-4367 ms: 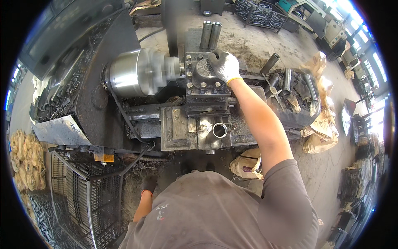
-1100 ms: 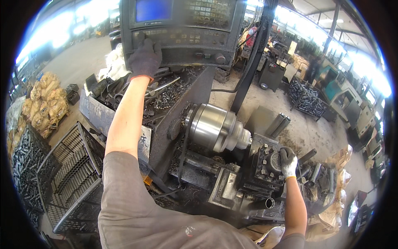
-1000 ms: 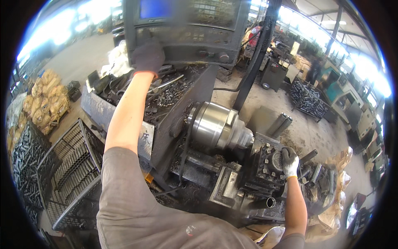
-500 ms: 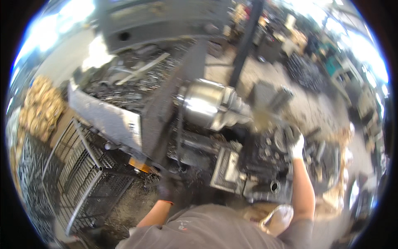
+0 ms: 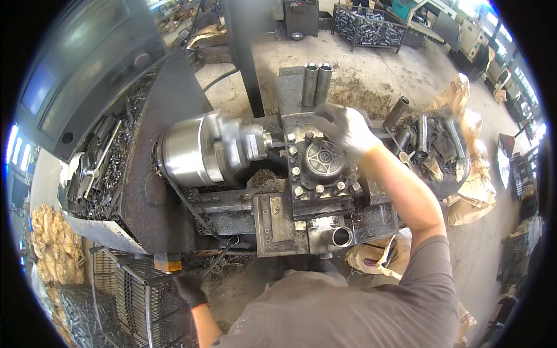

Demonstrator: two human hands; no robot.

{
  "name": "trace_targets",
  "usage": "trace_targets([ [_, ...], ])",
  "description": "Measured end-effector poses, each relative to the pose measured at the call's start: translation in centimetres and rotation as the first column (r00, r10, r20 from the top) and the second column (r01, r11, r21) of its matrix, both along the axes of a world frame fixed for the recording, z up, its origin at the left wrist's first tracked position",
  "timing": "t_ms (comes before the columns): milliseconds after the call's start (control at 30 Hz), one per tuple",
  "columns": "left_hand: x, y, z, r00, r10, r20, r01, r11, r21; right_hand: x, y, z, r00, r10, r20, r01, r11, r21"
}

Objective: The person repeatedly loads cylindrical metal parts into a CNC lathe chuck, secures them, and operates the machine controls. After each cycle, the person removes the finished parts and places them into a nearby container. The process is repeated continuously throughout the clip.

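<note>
Two gloved hands are in view. The right hand (image 5: 347,129), in a white glove with dark fingers, is over the far side of the dark square metal tool post (image 5: 297,194), its fingers pointing left, loosely open and blurred; whether they touch the post cannot be told. The left hand (image 5: 190,289), in a dark glove with an orange cuff, is low at the near left, just beside the orange block-shaped lamp (image 5: 168,266) and the black mesh metal cage (image 5: 130,298); whether it is open or closed, or touches either, cannot be told.

The tool post stands at the centre of the machine, topped by a round dark metal cap with a star-like relief (image 5: 325,160), with square-headed steel bolts (image 5: 319,189) along its edges. To its left is the shiny cylindrical steel chuck (image 5: 188,152), its right end blurred. On the near side of the post, one short round steel tube (image 5: 341,236) shows its open end. At the far side, two grey steel tubes (image 5: 310,86) stand upright side by side. To the right, a dark tray (image 5: 449,184) bears more tubes and dark cloth, with crinkled tan sacks (image 5: 473,174) beyond it.
</note>
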State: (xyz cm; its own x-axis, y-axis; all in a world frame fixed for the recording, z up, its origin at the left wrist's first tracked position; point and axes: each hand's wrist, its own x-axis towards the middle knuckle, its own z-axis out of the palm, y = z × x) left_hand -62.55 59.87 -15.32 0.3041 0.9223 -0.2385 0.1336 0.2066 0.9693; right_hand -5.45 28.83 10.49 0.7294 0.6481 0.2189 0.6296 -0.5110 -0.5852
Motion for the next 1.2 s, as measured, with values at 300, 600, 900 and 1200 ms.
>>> trace_targets([
  [300, 22.9, -11.5, 13.3, 0.854, -0.208, -0.476, 0.519, 0.392, 0.76, 8.1, 13.6, -3.9, 0.756, 0.605, -0.25, -0.647, 0.633, -0.426],
  [600, 36.7, -10.2, 20.7, 0.778, -0.072, -0.624, 0.6, -0.207, 0.773, 7.6, 17.2, -9.1, 0.777, 0.596, -0.204, -0.596, 0.589, -0.547],
  [900, 46.2, -7.6, 19.7, 0.622, -0.021, -0.782, 0.737, -0.32, 0.595, 14.1, 16.6, -10.8, 0.096, 0.995, -0.021, -0.935, 0.083, -0.344],
  [1200, 47.6, -8.8, 21.3, 0.415, 0.192, -0.889, 0.905, -0.185, 0.382, 17.5, -1.3, -8.4, 0.686, 0.234, -0.689, -0.536, 0.803, -0.261],
])
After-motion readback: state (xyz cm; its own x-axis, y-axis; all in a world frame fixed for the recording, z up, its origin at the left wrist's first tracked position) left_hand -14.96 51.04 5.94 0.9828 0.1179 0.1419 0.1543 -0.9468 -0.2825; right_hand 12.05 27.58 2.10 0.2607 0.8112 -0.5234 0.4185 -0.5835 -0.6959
